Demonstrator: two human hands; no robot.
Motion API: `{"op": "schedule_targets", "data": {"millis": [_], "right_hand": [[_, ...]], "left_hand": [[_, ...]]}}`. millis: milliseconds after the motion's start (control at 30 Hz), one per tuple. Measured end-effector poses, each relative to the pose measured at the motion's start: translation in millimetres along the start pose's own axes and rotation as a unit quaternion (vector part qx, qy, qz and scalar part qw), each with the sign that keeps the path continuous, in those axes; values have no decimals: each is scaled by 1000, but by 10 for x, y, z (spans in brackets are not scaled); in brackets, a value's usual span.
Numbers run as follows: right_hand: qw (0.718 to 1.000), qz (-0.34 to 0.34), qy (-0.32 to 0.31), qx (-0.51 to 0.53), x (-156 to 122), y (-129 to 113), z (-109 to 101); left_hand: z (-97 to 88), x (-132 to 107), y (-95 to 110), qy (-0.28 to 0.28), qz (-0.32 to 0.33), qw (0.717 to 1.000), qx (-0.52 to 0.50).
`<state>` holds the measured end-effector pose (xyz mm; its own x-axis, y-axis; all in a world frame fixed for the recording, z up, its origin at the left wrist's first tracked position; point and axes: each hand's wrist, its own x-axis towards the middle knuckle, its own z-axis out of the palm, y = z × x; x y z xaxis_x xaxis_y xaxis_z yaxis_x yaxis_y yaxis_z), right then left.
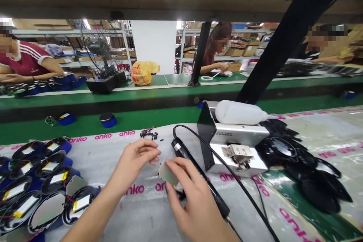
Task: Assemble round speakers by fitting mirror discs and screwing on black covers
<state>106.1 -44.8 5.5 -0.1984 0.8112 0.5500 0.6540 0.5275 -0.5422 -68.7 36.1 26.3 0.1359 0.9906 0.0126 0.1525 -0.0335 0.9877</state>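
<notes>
In the head view my right hand [195,200] pinches a thin, pale grey-green flat plate [169,176] between thumb and fingers. Something dark shows under that hand, mostly hidden. My left hand [133,162] is just left of the plate, its fingers curled and pressed toward the thumb; whether a small item sits between them I cannot make out. Beyond the left hand lies a scatter of small black pieces [149,134]. A black corded cylindrical tool, like an electric screwdriver [207,185], rests right beside my right hand.
Several blue round housings [53,166] with batteries and wires crowd the left. A silver and black device [241,155] carries a white squeeze bottle [241,112]. Glossy black covers [309,174] pile up at right. A black slanted post [272,45] crosses the view; co-workers sit beyond the green conveyor [136,117].
</notes>
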Motion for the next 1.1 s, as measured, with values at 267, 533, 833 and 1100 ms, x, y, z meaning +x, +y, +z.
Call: {"op": "schedule_targets", "data": {"millis": [267, 533, 833, 1100], "right_hand": [[999, -12, -36, 7, -3, -26, -28], [996, -55, -54, -34, 7, -46, -27], [995, -70, -53, -53, 6, -24, 45], [995, -62, -64, -45, -5, -26, 66]], "left_hand": [[12, -349, -382, 6, -140, 938, -318], [28, -308, -402, -43, -158, 907, -388], [74, -352, -390, -55, -150, 916, -367], [61, -362, -421, -45, -162, 922, -348]]}}
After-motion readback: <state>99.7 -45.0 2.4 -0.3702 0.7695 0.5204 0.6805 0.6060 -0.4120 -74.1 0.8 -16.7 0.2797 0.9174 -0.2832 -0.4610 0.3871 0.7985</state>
